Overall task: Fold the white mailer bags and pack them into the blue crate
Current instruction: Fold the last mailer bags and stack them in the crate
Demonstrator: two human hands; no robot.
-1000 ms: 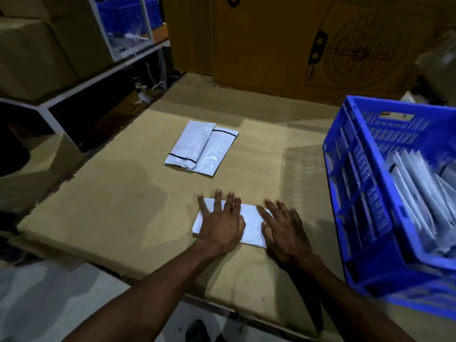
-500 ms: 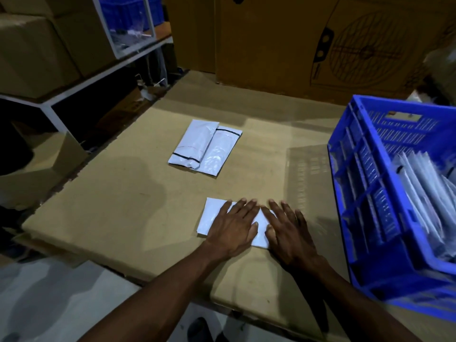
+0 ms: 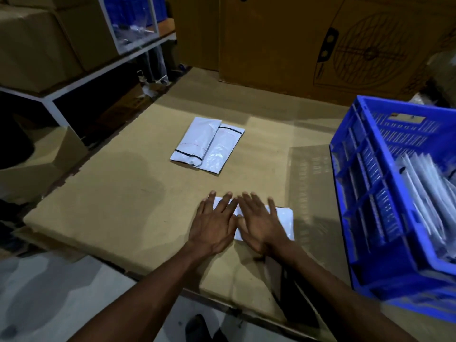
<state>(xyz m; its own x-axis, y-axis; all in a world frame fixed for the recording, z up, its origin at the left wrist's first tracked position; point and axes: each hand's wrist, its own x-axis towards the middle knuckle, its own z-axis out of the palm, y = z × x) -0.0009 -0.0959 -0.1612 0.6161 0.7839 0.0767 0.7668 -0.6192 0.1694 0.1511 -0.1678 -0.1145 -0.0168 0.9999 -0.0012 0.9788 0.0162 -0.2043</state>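
Cardboard covered the surface (image 3: 103,201), whose near edge ran just below both wrists. The left hand (image 3: 213,227) and right hand (image 3: 262,224) lay flat, fingers spread, pressing the white mailer bag (image 3: 285,222); half a second before, the right hand sat farther right. Bare board separated them from the folded bags (image 3: 207,144) beyond. At the right edge stood the blue crate (image 3: 365,193), holding packed bags.

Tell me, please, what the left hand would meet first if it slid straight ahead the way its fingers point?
Probably the pair of folded mailer bags lying farther up the cardboard surface. The left hand points up and slightly right; bare cardboard lies between, though the line may just pass their right edge.
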